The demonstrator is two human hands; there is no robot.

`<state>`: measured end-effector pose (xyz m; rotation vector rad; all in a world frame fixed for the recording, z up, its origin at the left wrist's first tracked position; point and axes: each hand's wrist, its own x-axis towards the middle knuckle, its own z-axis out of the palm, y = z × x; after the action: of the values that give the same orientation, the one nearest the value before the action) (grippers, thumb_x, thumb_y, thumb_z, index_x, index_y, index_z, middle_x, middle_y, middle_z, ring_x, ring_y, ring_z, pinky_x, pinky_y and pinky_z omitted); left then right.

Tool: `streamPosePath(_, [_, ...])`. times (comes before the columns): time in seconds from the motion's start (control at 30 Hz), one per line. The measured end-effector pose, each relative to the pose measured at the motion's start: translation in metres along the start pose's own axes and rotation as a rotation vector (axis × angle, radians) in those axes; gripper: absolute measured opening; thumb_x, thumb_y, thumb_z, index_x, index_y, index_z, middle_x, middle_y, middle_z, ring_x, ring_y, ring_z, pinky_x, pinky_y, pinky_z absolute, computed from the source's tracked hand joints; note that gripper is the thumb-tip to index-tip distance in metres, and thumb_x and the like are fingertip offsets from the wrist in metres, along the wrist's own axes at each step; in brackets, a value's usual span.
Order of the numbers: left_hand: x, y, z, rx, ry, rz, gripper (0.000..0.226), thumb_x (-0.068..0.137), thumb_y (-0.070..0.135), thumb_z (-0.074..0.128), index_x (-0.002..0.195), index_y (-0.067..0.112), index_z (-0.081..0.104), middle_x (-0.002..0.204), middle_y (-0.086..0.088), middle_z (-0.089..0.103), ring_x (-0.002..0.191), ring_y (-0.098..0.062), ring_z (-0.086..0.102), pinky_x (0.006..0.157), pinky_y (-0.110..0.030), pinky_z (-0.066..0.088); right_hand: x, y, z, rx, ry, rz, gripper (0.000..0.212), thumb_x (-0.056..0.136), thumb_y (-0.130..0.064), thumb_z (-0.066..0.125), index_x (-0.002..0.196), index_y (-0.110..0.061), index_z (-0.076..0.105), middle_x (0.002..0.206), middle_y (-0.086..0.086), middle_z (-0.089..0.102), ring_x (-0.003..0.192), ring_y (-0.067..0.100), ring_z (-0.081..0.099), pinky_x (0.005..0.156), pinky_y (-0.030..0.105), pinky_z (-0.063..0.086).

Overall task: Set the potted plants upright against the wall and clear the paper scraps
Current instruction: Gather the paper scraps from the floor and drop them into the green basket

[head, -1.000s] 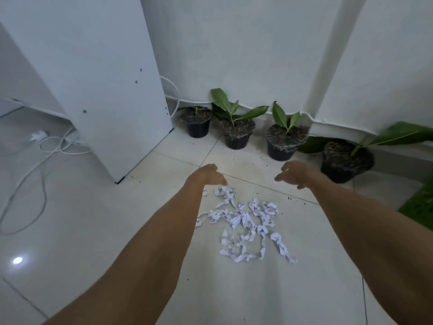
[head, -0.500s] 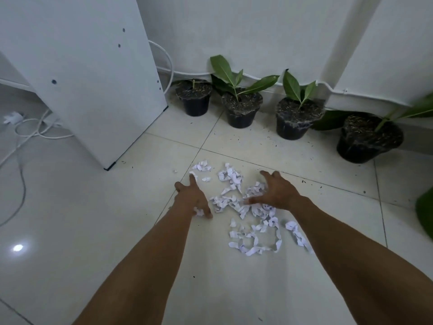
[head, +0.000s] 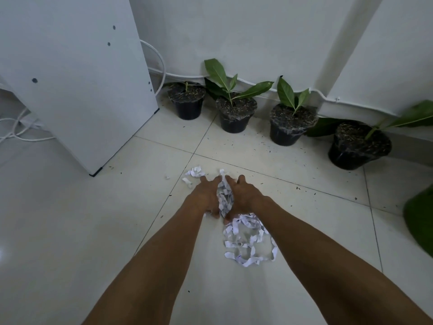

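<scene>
Pressing together on the floor (head: 70, 231), the left hand (head: 204, 195) and the right hand (head: 246, 195) squeeze a bunch of paper scraps (head: 225, 195) between them, fingers curled in around the bunch. More scraps (head: 246, 240) lie loose on the tiles just below the right hand, and a few small bits (head: 194, 172) sit just past the left hand. 4 potted plants stand in a row by the wall (head: 257, 31): pot 1 (head: 186, 106), pot 2 (head: 235, 116) and pot 3 (head: 289, 127) stand straight, and pot 4 (head: 358, 148) leans. A white board (head: 70, 78) stands on the left, with white cords (head: 18, 127) beside it.
</scene>
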<state>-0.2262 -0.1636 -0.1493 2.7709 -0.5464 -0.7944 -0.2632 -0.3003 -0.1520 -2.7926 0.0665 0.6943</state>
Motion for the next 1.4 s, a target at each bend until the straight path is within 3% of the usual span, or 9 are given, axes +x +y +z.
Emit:
streamPosePath(0.07, [0.001,0.005,0.001,0.013,0.044,0.068,0.089,0.073,0.048,0.079,0.147,0.022,0.038,0.148,-0.006,0.042,0.136,-0.025,0.041,0.115,-0.039,0.03,0.002,-0.001,-0.001,0.038,0.001,0.006,0.127,0.049,-0.056,0.091,0.152,-0.03,0.022,0.14,0.014,0.035,0.128,0.033,0.049,0.108,0.043,0.046])
streamPosePath(0.17, [0.002,0.008,0.0,-0.118,0.093,0.032,0.054,0.07,0.029,0.083,0.117,0.013,0.06,0.118,-0.01,0.063,0.111,-0.025,0.061,0.092,-0.032,0.05,-0.001,0.002,-0.002,0.157,0.064,-0.002,0.089,0.058,-0.046,0.09,0.136,-0.025,0.05,0.123,0.012,0.05,0.114,0.028,0.055,0.099,0.036,0.049])
streamPosePath(0.27, [-0.004,0.012,-0.001,-0.138,0.13,0.026,0.014,0.079,0.015,0.07,0.088,0.01,0.059,0.103,-0.014,0.068,0.097,-0.029,0.066,0.074,-0.03,0.049,-0.009,0.003,-0.001,0.204,0.162,-0.013,0.045,0.071,-0.031,0.082,0.109,-0.012,0.067,0.106,0.015,0.061,0.101,0.029,0.062,0.082,0.031,0.049])
streamPosePath(0.37, [-0.008,0.017,-0.003,-0.143,0.143,0.052,0.008,0.082,0.011,0.065,0.08,0.013,0.058,0.1,-0.016,0.07,0.093,-0.031,0.066,0.068,-0.029,0.045,-0.011,0.003,-0.004,0.24,0.193,-0.014,0.028,0.076,-0.021,0.077,0.097,-0.004,0.07,0.1,0.018,0.068,0.093,0.032,0.066,0.077,0.032,0.05])
streamPosePath(0.53, [-0.02,0.032,-0.019,-0.184,0.153,0.096,0.013,0.079,0.01,0.07,0.089,0.002,0.07,0.097,-0.017,0.072,0.091,-0.03,0.068,0.071,-0.028,0.049,-0.026,0.008,-0.015,0.228,0.269,-0.006,0.022,0.078,-0.023,0.073,0.093,-0.007,0.07,0.097,0.013,0.07,0.09,0.028,0.066,0.074,0.027,0.047])
streamPosePath(0.83, [-0.054,0.117,-0.105,-0.084,0.233,0.32,0.018,0.075,0.017,0.078,0.089,0.007,0.072,0.096,-0.013,0.073,0.091,-0.028,0.068,0.07,-0.025,0.044,-0.099,0.041,-0.108,0.194,0.496,0.012,0.024,0.076,-0.024,0.076,0.093,-0.007,0.07,0.094,0.014,0.071,0.088,0.03,0.065,0.068,0.027,0.041])
streamPosePath(1.0, [-0.062,0.219,-0.153,-0.042,0.301,0.547,0.017,0.079,0.015,0.075,0.094,0.007,0.074,0.097,-0.014,0.074,0.092,-0.029,0.069,0.069,-0.025,0.044,-0.167,0.099,-0.179,0.171,0.722,0.073,0.022,0.076,-0.021,0.075,0.094,-0.008,0.073,0.094,0.014,0.074,0.086,0.03,0.069,0.068,0.024,0.044])
streamPosePath(1.2, [-0.073,0.376,-0.167,-0.088,0.383,0.804,0.01,0.082,0.013,0.069,0.091,0.009,0.072,0.097,-0.013,0.071,0.09,-0.028,0.065,0.068,-0.026,0.041,-0.265,0.201,-0.249,0.073,0.864,0.291,0.023,0.077,-0.021,0.078,0.087,-0.003,0.068,0.086,0.016,0.069,0.079,0.031,0.063,0.068,0.033,0.048])
streamPosePath(1.4, [-0.075,0.521,-0.161,-0.159,0.474,1.019,0.022,0.085,0.022,0.068,0.102,0.008,0.073,0.107,-0.013,0.071,0.099,-0.029,0.065,0.072,-0.024,0.041,-0.347,0.313,-0.284,0.075,1.013,0.478,0.024,0.078,-0.02,0.076,0.09,0.0,0.069,0.093,0.021,0.07,0.084,0.033,0.063,0.074,0.038,0.049])
